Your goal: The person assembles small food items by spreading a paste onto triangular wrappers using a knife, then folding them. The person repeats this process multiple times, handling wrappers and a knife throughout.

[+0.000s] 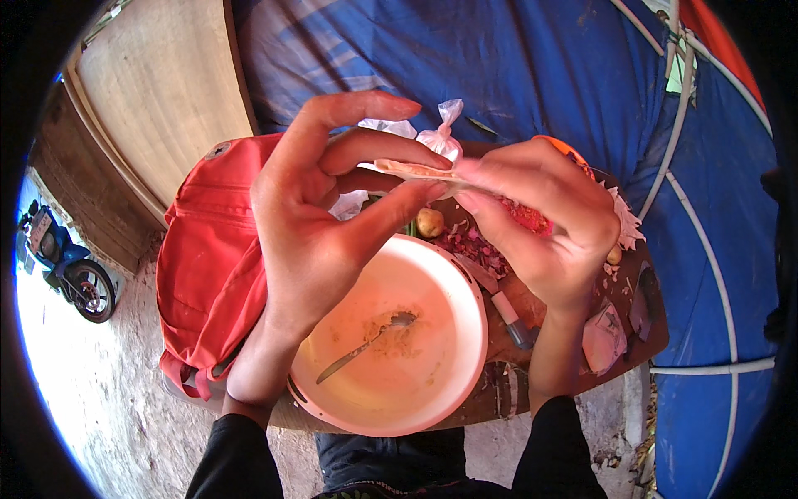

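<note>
Both hands meet above a pale bowl (432,283): the left hand (320,224) and right hand (540,220) pinch a thin flat sachet (416,170) from either end, the left forefinger raised. A spoon (366,343) lies in the bowl on some paste. This looks like tearing it open; next needs a firm opposing pull.

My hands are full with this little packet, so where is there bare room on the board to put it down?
Barest is the board strip between the pale bowl and your right hand, though a knife lies there. The bowl's floor around the spoon is open. The board's far end, with red peelings and tied bags, is crowded.
</note>
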### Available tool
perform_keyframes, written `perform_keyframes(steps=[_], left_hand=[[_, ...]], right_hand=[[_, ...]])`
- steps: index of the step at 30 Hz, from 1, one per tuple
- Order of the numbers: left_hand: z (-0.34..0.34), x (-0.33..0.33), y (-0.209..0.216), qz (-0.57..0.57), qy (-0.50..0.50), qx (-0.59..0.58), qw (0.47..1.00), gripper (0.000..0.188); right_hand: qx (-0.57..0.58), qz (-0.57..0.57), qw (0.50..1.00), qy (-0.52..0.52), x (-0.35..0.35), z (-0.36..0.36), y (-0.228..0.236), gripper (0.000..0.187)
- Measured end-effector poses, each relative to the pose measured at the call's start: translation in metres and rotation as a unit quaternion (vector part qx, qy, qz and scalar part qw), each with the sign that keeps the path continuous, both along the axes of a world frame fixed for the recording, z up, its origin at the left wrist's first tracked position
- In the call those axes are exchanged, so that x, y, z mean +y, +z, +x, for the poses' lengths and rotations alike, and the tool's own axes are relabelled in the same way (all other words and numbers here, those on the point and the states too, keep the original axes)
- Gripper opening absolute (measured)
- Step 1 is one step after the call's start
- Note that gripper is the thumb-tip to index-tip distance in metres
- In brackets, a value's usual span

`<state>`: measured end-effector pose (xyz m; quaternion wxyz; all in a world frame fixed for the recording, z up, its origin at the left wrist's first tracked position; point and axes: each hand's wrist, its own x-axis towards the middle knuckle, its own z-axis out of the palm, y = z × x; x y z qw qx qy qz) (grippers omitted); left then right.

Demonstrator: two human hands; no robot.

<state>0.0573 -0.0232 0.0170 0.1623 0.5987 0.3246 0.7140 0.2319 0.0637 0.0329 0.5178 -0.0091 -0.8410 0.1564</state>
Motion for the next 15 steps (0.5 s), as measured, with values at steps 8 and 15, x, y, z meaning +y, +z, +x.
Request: perform_keyframes(steps=[8, 15], left_hand=[[0.0034, -0.0005, -0.0007, -0.013, -0.015, -0.001, 1.0, 0.049], [0.0017, 0.0016, -0.0004, -0.037, -0.028, -0.024, 0.999, 0.045]], right_hand=[[-0.01, -0.009, 0.999, 0.031, 0.0032, -0.0031, 0.0002, 0.023], [0.02, -0.077, 0.996, 0.038, 0.0061, -0.0079, -0.0077, 0.018]])
